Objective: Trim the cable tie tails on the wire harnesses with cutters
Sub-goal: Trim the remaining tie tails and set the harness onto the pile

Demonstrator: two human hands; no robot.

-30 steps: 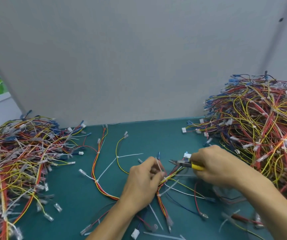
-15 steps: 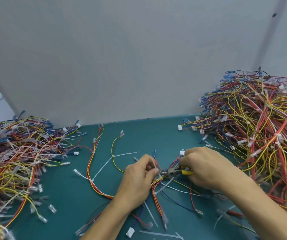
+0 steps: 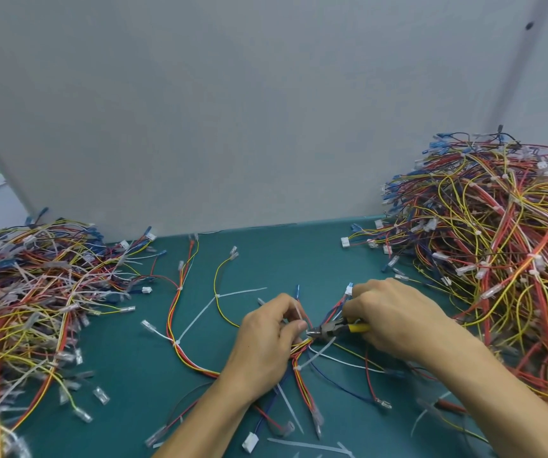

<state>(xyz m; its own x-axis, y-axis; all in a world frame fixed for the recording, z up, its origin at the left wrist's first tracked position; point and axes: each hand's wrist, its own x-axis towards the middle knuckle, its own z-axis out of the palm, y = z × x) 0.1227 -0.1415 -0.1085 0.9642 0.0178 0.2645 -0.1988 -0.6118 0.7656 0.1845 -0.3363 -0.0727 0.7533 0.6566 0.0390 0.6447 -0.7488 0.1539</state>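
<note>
My left grip (image 3: 266, 338) pinches the white plastic tie tail (image 3: 299, 313) of the red-yellow wire harness (image 3: 300, 370) on the green table (image 3: 127, 358); my right grip (image 3: 395, 319) clamps the yellow-handled cutters (image 3: 330, 329) beside it.

Even, soft bright light, faint shadows, no glare, wide-angle bending at edges, slight blur at lower corners

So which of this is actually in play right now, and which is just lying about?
In use: cutters in right hand; harness under left hand, which pinches a white tie tail.
Lying about: left wire pile; right wire pile; loose ties at the near edge of the mat.
</note>
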